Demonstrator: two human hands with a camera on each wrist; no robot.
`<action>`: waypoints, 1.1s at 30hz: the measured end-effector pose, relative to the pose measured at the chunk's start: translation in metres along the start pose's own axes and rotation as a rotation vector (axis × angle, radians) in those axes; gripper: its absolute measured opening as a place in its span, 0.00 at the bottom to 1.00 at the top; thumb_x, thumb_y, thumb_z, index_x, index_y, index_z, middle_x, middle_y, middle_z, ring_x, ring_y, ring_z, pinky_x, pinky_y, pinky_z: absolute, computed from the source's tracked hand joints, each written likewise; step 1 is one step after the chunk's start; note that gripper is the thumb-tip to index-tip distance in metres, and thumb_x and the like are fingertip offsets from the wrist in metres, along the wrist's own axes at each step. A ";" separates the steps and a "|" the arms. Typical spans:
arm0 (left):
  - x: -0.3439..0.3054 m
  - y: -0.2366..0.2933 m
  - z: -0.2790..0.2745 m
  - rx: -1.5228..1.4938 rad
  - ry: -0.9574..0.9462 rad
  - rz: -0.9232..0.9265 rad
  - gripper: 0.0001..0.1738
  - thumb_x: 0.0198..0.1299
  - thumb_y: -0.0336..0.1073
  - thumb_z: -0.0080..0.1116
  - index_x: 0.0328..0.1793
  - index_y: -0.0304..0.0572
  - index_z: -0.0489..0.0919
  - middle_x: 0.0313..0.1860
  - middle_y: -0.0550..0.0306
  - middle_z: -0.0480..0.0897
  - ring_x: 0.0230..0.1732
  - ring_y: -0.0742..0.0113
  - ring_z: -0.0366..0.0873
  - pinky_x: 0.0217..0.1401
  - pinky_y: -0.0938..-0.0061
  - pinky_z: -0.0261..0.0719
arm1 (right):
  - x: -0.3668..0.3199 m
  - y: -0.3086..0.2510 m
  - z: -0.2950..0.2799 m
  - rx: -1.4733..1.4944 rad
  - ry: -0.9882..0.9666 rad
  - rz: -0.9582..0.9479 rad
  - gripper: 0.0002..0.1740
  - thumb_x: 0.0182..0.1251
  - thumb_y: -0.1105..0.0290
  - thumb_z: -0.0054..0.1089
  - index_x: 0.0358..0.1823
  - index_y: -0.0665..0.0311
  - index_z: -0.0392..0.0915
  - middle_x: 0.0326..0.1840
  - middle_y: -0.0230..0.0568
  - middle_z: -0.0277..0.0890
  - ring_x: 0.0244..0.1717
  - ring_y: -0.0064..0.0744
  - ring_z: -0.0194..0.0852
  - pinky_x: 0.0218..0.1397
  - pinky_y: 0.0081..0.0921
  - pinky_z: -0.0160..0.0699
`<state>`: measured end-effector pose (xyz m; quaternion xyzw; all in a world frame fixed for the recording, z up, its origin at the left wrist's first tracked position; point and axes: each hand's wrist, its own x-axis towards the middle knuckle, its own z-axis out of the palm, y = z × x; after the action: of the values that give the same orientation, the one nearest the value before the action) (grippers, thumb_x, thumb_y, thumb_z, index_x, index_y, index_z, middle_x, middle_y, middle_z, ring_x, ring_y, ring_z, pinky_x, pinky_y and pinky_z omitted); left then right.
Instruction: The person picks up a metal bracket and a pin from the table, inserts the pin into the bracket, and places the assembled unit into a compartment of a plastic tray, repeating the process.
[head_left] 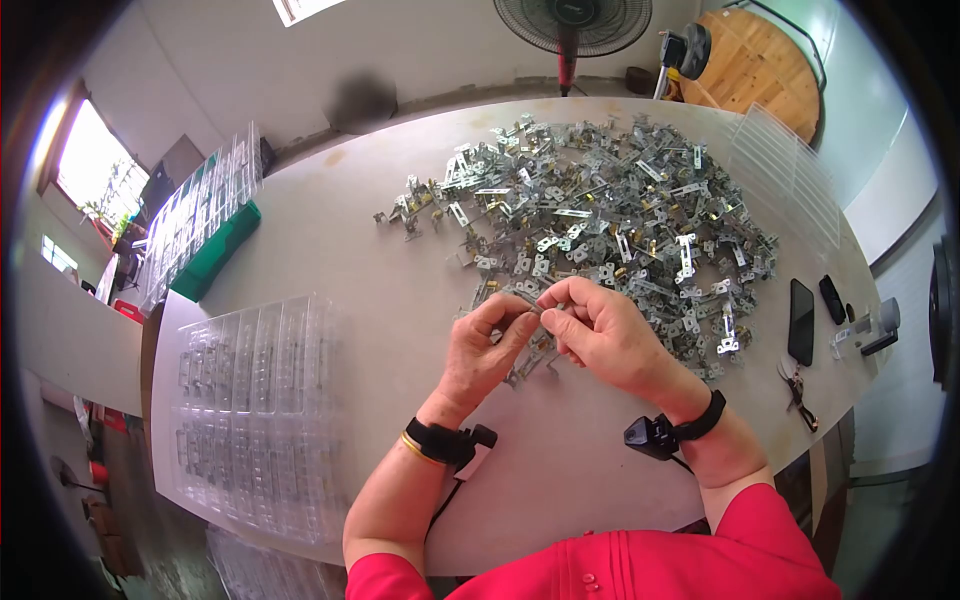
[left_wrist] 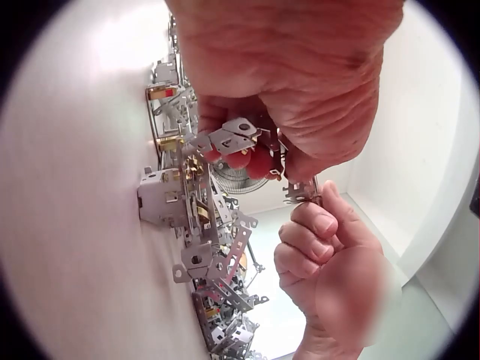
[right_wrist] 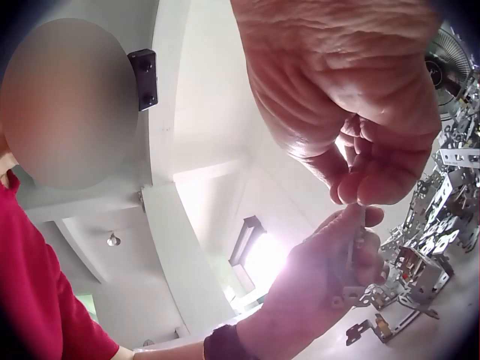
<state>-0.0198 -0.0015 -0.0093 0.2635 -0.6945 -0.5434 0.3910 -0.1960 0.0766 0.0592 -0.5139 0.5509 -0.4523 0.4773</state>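
Both hands meet at the near edge of a heap of small metal brackets [head_left: 600, 210]. My left hand [head_left: 482, 352] grips a metal part [left_wrist: 238, 135], its perforated end jutting out beneath the palm in the left wrist view. My right hand [head_left: 615, 335] pinches the other end of that metalwork [left_wrist: 304, 190] between thumb and fingertips, close against the left fingertips. In the right wrist view the right hand [right_wrist: 352, 105] is above the left hand [right_wrist: 319, 270], their fingertips touching. Fingers hide most of the held part.
Clear plastic trays [head_left: 262, 420] with metal parts lie at the left; more trays [head_left: 205, 215] rest on a green bin [head_left: 218, 250]. An empty clear tray [head_left: 790, 170], a phone [head_left: 801, 322] and pliers [head_left: 797, 395] are at the right. A fan [head_left: 573, 25] stands behind the table.
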 end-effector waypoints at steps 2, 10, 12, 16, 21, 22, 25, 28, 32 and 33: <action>0.000 0.002 -0.001 0.024 -0.005 -0.002 0.06 0.72 0.32 0.63 0.47 0.37 0.81 0.33 0.70 0.78 0.34 0.82 0.72 0.38 0.83 0.72 | 0.000 0.001 -0.001 -0.010 0.006 0.006 0.11 0.75 0.67 0.60 0.49 0.70 0.77 0.30 0.31 0.78 0.30 0.17 0.73 0.33 0.21 0.73; 0.001 0.001 0.002 0.075 -0.008 0.025 0.05 0.70 0.30 0.64 0.45 0.36 0.82 0.33 0.69 0.79 0.36 0.82 0.72 0.39 0.82 0.72 | 0.000 0.008 -0.006 -0.283 0.088 -0.107 0.09 0.74 0.66 0.62 0.43 0.65 0.80 0.33 0.31 0.74 0.33 0.18 0.71 0.37 0.22 0.74; 0.002 0.004 0.003 0.149 -0.033 0.101 0.06 0.68 0.32 0.66 0.44 0.37 0.82 0.30 0.63 0.80 0.32 0.79 0.73 0.36 0.78 0.74 | 0.001 0.010 -0.005 -0.316 0.113 -0.141 0.08 0.74 0.66 0.62 0.43 0.64 0.80 0.33 0.31 0.74 0.33 0.17 0.70 0.38 0.22 0.74; -0.001 0.007 0.006 0.136 -0.058 0.111 0.06 0.69 0.33 0.66 0.45 0.37 0.82 0.30 0.65 0.80 0.31 0.80 0.72 0.36 0.80 0.73 | 0.002 0.007 -0.003 -0.048 0.190 -0.174 0.07 0.76 0.67 0.61 0.42 0.64 0.79 0.32 0.28 0.75 0.31 0.14 0.69 0.35 0.19 0.71; 0.002 -0.003 -0.002 -0.434 0.102 -0.175 0.09 0.74 0.36 0.62 0.48 0.36 0.82 0.34 0.67 0.80 0.32 0.80 0.76 0.36 0.82 0.76 | 0.000 -0.005 -0.009 0.076 0.160 -0.069 0.06 0.78 0.69 0.58 0.41 0.64 0.78 0.29 0.23 0.75 0.29 0.10 0.67 0.31 0.15 0.67; 0.003 -0.008 -0.005 -0.492 0.081 -0.152 0.09 0.74 0.36 0.61 0.48 0.36 0.81 0.35 0.65 0.81 0.33 0.78 0.77 0.36 0.80 0.77 | 0.000 -0.002 -0.009 0.036 0.147 -0.053 0.06 0.78 0.69 0.58 0.42 0.63 0.78 0.28 0.23 0.74 0.28 0.09 0.66 0.30 0.15 0.67; 0.004 -0.009 -0.007 -0.550 0.088 -0.161 0.09 0.75 0.36 0.60 0.47 0.37 0.81 0.35 0.64 0.81 0.32 0.77 0.77 0.36 0.80 0.77 | 0.002 0.005 -0.006 -0.010 0.117 -0.044 0.06 0.77 0.69 0.59 0.41 0.64 0.78 0.26 0.22 0.73 0.27 0.09 0.65 0.28 0.16 0.65; 0.004 -0.009 -0.007 -0.556 0.089 -0.157 0.09 0.75 0.36 0.60 0.47 0.37 0.81 0.35 0.64 0.81 0.32 0.77 0.77 0.36 0.79 0.77 | 0.003 0.011 -0.005 -0.047 0.101 -0.065 0.07 0.77 0.70 0.59 0.40 0.65 0.78 0.25 0.22 0.71 0.26 0.09 0.62 0.28 0.17 0.63; 0.004 -0.011 -0.007 -0.557 0.090 -0.153 0.09 0.75 0.36 0.60 0.47 0.37 0.81 0.34 0.64 0.81 0.32 0.77 0.77 0.36 0.79 0.77 | 0.004 0.013 -0.005 -0.099 0.112 -0.069 0.07 0.76 0.71 0.59 0.39 0.68 0.77 0.25 0.22 0.69 0.26 0.11 0.60 0.28 0.19 0.62; 0.004 -0.011 -0.007 -0.544 0.087 -0.150 0.09 0.74 0.36 0.61 0.48 0.37 0.81 0.34 0.64 0.80 0.32 0.77 0.77 0.36 0.79 0.77 | 0.004 0.012 -0.005 -0.099 0.112 -0.069 0.07 0.76 0.71 0.59 0.39 0.68 0.77 0.25 0.22 0.69 0.26 0.11 0.60 0.28 0.19 0.62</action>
<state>-0.0170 -0.0113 -0.0183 0.2227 -0.4844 -0.7255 0.4353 -0.2025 0.0732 0.0478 -0.5295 0.5804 -0.4688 0.4039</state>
